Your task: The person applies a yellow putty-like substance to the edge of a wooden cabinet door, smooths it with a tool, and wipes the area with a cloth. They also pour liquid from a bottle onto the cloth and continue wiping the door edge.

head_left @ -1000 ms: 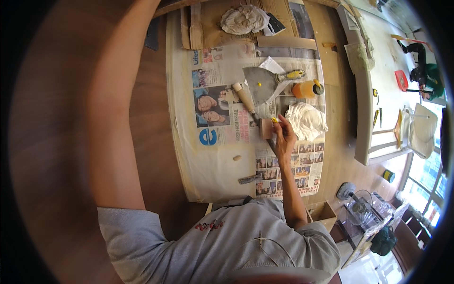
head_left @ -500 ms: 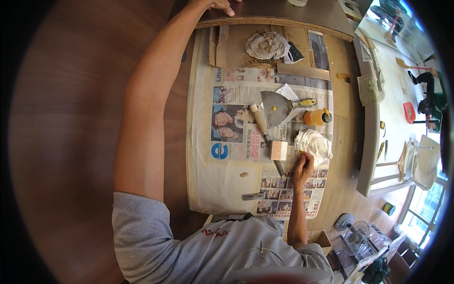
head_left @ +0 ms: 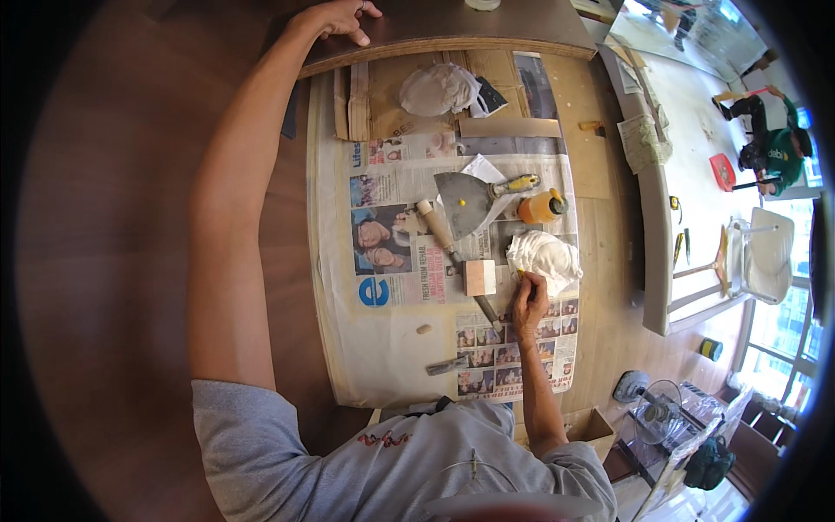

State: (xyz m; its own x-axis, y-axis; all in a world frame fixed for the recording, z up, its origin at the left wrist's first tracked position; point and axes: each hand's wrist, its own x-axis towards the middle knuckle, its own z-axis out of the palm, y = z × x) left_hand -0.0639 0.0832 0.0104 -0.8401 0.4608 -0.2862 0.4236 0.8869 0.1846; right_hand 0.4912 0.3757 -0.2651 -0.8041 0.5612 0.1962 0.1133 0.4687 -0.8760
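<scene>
My left hand [head_left: 344, 19] rests on a dark brown board [head_left: 452, 30] at the far end, fingers apart and holding nothing. Low over the newspaper-covered table, my right hand [head_left: 529, 309] pinches a small yellow lump [head_left: 521, 272] between its fingertips, right beside a crumpled white cloth [head_left: 544, 259]. To its left a pinkish wooden block [head_left: 478, 277] sits across a chisel-like tool with a wooden handle [head_left: 436, 224]. A wide scraper [head_left: 470, 204] lies farther off with a yellow dab on its blade. Next to it is an orange bottle [head_left: 541, 206] with a dark cap.
A brush-like tool [head_left: 447, 365] and a small tan piece [head_left: 424, 329] lie near my body. Beyond are another white cloth [head_left: 437, 89], a dark pad [head_left: 490, 97] and a flat strip [head_left: 510, 128]. At the right stand a white-topped table [head_left: 687, 204] and a person [head_left: 780, 152] in green.
The view has shifted, so the table and its contents appear farther left, and more of my left hand shows. My right hand keeps its pinch beside the cloth.
</scene>
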